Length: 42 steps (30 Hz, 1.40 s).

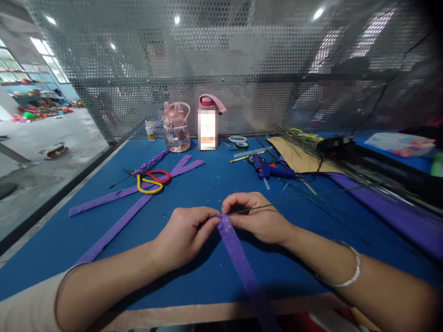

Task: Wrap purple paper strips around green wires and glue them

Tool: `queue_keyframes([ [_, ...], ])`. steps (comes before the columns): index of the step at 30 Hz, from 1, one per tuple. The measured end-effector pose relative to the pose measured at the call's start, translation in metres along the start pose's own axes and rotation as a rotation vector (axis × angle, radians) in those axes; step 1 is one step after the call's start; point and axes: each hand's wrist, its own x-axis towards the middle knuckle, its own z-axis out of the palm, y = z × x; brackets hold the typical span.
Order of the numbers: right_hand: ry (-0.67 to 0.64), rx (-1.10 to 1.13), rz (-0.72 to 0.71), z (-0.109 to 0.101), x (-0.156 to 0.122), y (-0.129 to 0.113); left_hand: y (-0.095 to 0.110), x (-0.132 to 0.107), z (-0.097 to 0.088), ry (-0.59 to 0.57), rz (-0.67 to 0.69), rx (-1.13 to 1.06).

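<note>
My left hand (188,233) pinches the top end of a purple crepe-paper strip (242,260) between thumb and fingertips. Close beside it, my right hand (261,219) is closed at the same end, where a thin green wire stem (297,201) meets the paper. The stem runs off to the right past my right hand. From my fingers the strip hangs down over the table's front edge. Exactly how the paper sits around the stem is hidden by my fingertips.
On the blue table (207,184), scissors (152,180) lie over purple strips (114,221) beside a twisted purple piece (152,162). A glue gun (272,171), tape rolls (238,140), a pink-lidded jug (177,133), a bottle (207,124) and several stems (301,147) stand or lie farther back.
</note>
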Motion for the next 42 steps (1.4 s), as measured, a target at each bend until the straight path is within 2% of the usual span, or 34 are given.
queue_keyframes([
  [3, -0.023, 0.005, -0.015, 0.0, 0.0, 0.0, -0.001, 0.0, 0.0, -0.02, 0.009, -0.014],
  [5, -0.038, 0.003, -0.038, 0.001, 0.0, 0.001, -0.003, 0.0, 0.001, -0.074, -0.048, -0.115],
  [9, -0.083, -0.026, -0.135, 0.0, 0.001, 0.005, -0.008, 0.005, 0.003, -0.297, -0.305, -0.654],
  [12, -0.086, -0.042, -0.133, 0.0, 0.001, 0.007, -0.011, 0.009, 0.004, -0.376, -0.408, -0.848],
  [14, -0.037, 0.006, -0.062, 0.001, 0.002, 0.007, -0.012, 0.012, 0.004, -0.302, -0.432, -0.868],
  [17, 0.063, 0.152, 0.033, 0.003, 0.003, 0.008, -0.013, 0.014, 0.003, -0.118, -0.424, -0.877],
  [19, 0.086, 0.203, 0.061, 0.005, 0.004, 0.008, -0.013, 0.015, 0.003, -0.058, -0.419, -0.863],
  [28, 0.085, 0.239, 0.088, 0.005, 0.002, 0.006, -0.008, 0.012, 0.002, -0.034, -0.393, -0.84],
  [35, 0.139, 0.107, -0.012, 0.007, 0.001, 0.004, -0.001, 0.007, 0.004, 0.034, -0.329, -0.723],
  [42, 0.11, 0.309, 0.084, 0.012, 0.0, 0.004, 0.0, 0.003, 0.006, 0.065, -0.274, -0.514],
])
